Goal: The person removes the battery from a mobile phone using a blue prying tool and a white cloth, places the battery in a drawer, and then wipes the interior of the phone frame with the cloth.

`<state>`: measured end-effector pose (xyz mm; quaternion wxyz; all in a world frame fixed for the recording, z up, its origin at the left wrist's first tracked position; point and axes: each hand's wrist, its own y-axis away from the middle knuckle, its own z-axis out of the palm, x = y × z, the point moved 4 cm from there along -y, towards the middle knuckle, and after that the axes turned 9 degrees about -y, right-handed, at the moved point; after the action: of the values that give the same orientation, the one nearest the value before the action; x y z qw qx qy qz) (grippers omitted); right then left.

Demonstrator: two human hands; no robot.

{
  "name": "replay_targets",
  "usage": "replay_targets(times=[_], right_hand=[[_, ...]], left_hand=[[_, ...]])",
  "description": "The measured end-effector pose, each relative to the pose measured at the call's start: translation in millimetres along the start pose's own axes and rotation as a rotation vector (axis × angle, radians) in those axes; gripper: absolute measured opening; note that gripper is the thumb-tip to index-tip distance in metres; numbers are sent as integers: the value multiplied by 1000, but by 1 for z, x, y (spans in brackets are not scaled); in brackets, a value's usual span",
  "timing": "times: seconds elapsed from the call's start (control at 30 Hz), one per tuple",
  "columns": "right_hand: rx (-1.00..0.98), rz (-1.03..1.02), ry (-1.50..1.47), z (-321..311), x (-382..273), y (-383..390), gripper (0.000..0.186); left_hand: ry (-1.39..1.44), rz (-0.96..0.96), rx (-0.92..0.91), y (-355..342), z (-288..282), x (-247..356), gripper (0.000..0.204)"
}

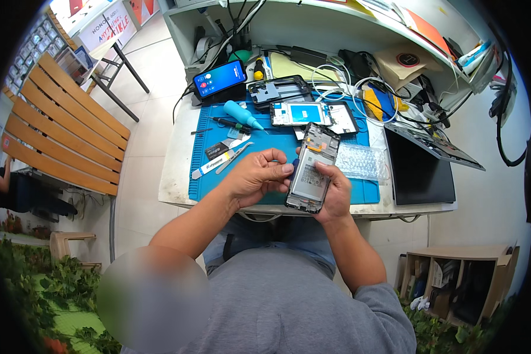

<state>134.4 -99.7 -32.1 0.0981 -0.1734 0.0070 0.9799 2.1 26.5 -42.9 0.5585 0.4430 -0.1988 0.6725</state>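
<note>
Grey shirt (pixel 265 295) | opened phone (pixel 308 177) clasped in right hand (pixel 336 192) | left hand (pixel 255 177) pinching blue piece (pixel 295 166) alongside

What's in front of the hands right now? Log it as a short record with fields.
Left hand: fingers pinch a small dark blue piece at the open phone's left edge
Right hand: holds the open phone, thumb over its right side
Phone state: back off, battery showing
On mat, left: bottle, tweezers
Right: bubble wrap
Behind mat, left: phone with lit screen
</note>
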Motion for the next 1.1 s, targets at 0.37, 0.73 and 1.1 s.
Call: replay_targets(times=[0.37,0.73,1.1], right_hand=[[86,-141,50,9,5,9,53],[27,-163,34,10,7,2,78],[193,-271,179,5,-10,-3,91]], left_hand=[[-8,58,82,0,12,-6,22],[-54,86,111,-2,3,-18,27],[-515,315,233,19,7,8,29]])
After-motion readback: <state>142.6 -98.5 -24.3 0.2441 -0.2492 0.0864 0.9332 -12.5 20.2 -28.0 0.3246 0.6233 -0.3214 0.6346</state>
